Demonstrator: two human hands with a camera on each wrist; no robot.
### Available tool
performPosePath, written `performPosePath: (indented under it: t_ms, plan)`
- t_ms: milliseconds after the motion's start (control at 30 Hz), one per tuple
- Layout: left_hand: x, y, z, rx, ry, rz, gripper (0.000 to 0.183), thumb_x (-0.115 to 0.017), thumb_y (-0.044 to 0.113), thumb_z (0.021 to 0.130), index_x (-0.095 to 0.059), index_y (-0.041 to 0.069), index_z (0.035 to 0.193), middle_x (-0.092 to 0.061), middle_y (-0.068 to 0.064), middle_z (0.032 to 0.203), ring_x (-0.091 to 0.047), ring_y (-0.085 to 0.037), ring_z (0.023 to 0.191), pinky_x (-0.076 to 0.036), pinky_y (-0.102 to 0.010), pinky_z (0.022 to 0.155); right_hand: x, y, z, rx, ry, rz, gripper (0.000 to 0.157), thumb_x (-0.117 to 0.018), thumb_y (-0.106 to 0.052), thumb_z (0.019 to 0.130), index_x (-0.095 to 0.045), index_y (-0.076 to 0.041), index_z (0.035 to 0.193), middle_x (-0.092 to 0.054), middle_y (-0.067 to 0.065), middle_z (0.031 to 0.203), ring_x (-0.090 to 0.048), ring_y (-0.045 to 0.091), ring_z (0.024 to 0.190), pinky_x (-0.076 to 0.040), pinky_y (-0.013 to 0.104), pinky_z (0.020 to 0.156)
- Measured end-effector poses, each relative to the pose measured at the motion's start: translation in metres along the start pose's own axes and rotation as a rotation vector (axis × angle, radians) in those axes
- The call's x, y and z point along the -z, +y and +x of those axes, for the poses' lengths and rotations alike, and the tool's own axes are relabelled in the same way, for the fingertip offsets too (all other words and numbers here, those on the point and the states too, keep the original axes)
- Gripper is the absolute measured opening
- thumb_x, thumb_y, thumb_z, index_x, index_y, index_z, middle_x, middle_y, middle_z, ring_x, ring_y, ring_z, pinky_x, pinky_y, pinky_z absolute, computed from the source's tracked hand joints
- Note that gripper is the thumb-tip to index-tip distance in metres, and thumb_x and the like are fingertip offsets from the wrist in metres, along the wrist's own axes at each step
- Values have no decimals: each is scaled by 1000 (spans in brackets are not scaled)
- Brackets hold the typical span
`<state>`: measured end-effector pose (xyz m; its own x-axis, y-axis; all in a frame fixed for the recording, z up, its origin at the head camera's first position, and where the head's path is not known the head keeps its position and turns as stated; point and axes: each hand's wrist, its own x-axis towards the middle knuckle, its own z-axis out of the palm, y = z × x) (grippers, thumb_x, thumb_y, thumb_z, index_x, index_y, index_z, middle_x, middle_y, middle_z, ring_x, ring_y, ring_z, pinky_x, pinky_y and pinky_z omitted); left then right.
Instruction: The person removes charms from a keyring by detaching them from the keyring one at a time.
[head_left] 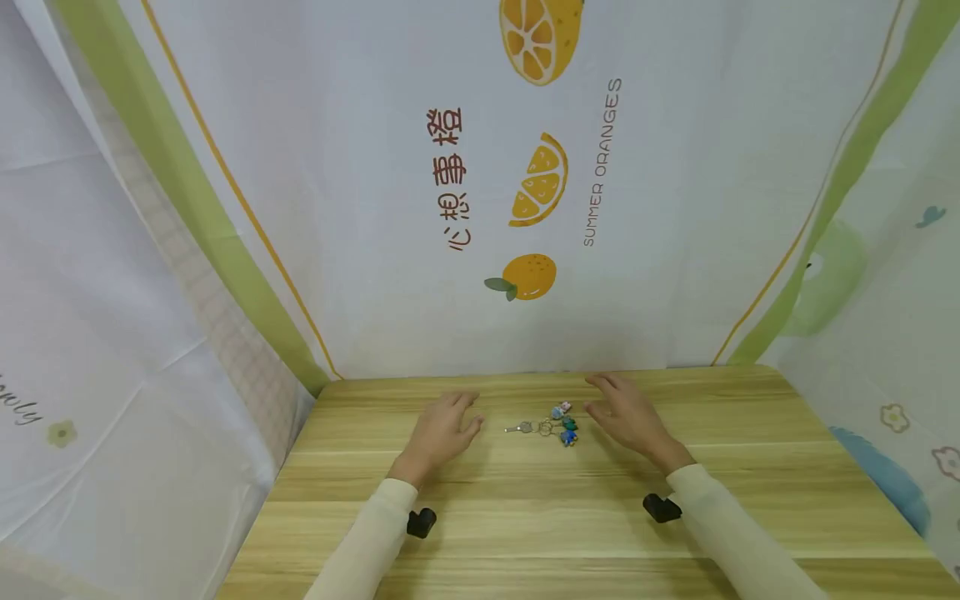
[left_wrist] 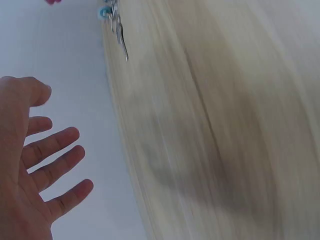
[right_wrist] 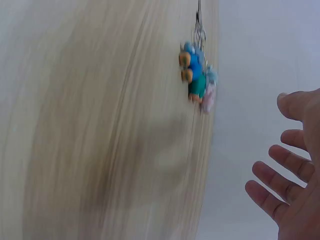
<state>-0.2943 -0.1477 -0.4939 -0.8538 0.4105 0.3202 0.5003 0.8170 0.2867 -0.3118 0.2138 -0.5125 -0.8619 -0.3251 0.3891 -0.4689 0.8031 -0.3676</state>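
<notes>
A silver key (head_left: 519,427) lies on the wooden table, joined by a metal ring (head_left: 546,427) to several small figure charms. One charm is blue (head_left: 569,437), one green (head_left: 570,423), and one pale with pink and light blue (head_left: 561,410). My left hand (head_left: 442,429) is held over the table to the left of the key, fingers spread and relaxed, holding nothing. On the charms' side, my right hand (head_left: 628,415) hovers with its fingers loosely extended. The right wrist view shows the blue charm (right_wrist: 192,62) apart from the right hand (right_wrist: 295,160).
The wooden table (head_left: 525,517) reaches back to a white cloth (head_left: 390,208) printed with oranges and lettering. More printed cloth hangs at the left (head_left: 112,250) and right (head_left: 892,333). A black wrist device (head_left: 422,522) sits at the left cuff, another (head_left: 662,507) at the right.
</notes>
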Motion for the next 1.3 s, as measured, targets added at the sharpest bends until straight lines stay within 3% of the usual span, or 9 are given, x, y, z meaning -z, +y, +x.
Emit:
performPosePath:
  t_ms: [167, 367, 500, 733, 900, 1067, 1300]
  plan:
    - [-13, 13, 5, -100, 64, -2, 30, -72, 18, 103, -72, 4, 129, -78, -9, 113, -74, -27, 104, -62, -43, 89, -9, -12, 1, -6, -28, 50, 44, -72, -22, 104, -63, -3, 142, -65, 17, 138, -65, 40, 123, -58, 58, 97]
    - [-29, 28, 12, -163, 71, 33, 17, -71, 12, 102, -78, 5, 116, -79, -6, 113, -74, -21, 96, -62, -36, 82, -21, -27, 4, -3, -51, 62, 32, -75, -18, 101, -72, -5, 130, -71, 10, 122, -69, 26, 100, -60, 43, 80]
    - [-37, 38, 15, -162, 35, 50, 16, -70, 12, 103, -79, 7, 115, -79, -4, 110, -73, -19, 96, -62, -33, 81, -31, -36, 5, 31, -41, 33, 21, -77, -14, 98, -77, -8, 118, -74, 4, 109, -69, 19, 89, -58, 36, 73]
    - [-53, 49, 21, -131, -6, 47, 14, -71, 11, 102, -81, 8, 111, -79, -2, 106, -73, -18, 98, -62, -30, 84, -48, -46, 6, 8, -59, 30, 4, -78, -14, 97, -80, -16, 100, -76, -4, 97, -69, 13, 87, -58, 36, 76]
    - [-61, 56, 25, -108, -25, 66, 13, -71, 11, 101, -82, 11, 109, -78, -1, 105, -73, -18, 101, -62, -29, 86, -56, -49, 7, -3, -62, 34, 8, -77, -11, 93, -77, -19, 91, -73, -5, 90, -65, 10, 82, -56, 32, 71]
    - [-68, 60, 29, -73, -74, 102, 13, -72, 16, 102, -81, 13, 112, -75, 0, 104, -69, -17, 100, -61, -29, 85, -63, -50, 9, 51, -45, -20, 5, -81, -12, 91, -78, -16, 88, -72, -4, 87, -64, 12, 80, -56, 31, 70]
    - [-74, 64, 32, -92, -116, 149, 16, -72, 20, 104, -80, 15, 117, -73, 0, 101, -64, -16, 92, -59, -27, 83, -71, -50, 9, 126, 36, -74, 11, -87, -11, 83, -76, -16, 83, -69, -2, 83, -62, 17, 78, -55, 35, 68]
